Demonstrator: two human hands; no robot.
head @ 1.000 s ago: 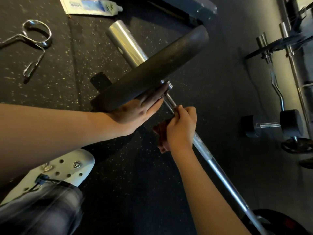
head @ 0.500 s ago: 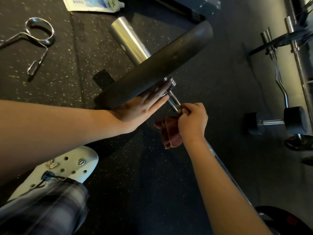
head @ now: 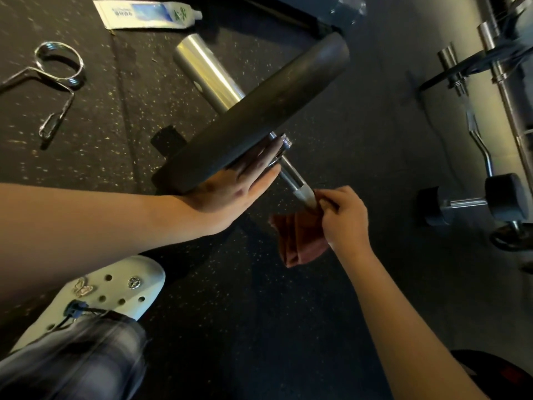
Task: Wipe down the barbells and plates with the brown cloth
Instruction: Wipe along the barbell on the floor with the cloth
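Wiping the bar [head: 290, 175] of a barbell, at the stretch just inside the loaded plate [head: 253, 116]. This looks to be an early-to-middle step, with bar work in hand and plate work not judged. Right hand [head: 343, 217]: fingers curled, pinching the brown cloth [head: 300, 238] against the bar, with the loose end of the cloth hanging below and towards the person. Left hand [head: 227, 192]: flat, fingers straight, pressed on the near face of the plate and gripping nothing — apparently bracing it. The next move probably calls for drawing the cloth along the bar away from the plate, keeping the pinch firm and the plate steadied so the bar does not roll. The plate faces and the bright sleeve [head: 207, 73] would need their own passes. Hidden or unclear: the bar beyond the right hand lies behind the hand and forearm. Whether the cloth wraps fully round the bar cannot be told. The plate shows mostly edge-on, so its state of cleanliness is unreadable. A second dark plate [head: 496, 373] is cut off at the lower right corner, and the trouser leg [head: 75, 359] is blurred. Also on the floor: spring clip [head: 57, 67], tube [head: 150, 14], dumbbell [head: 473, 203] — all well apart from the hands.
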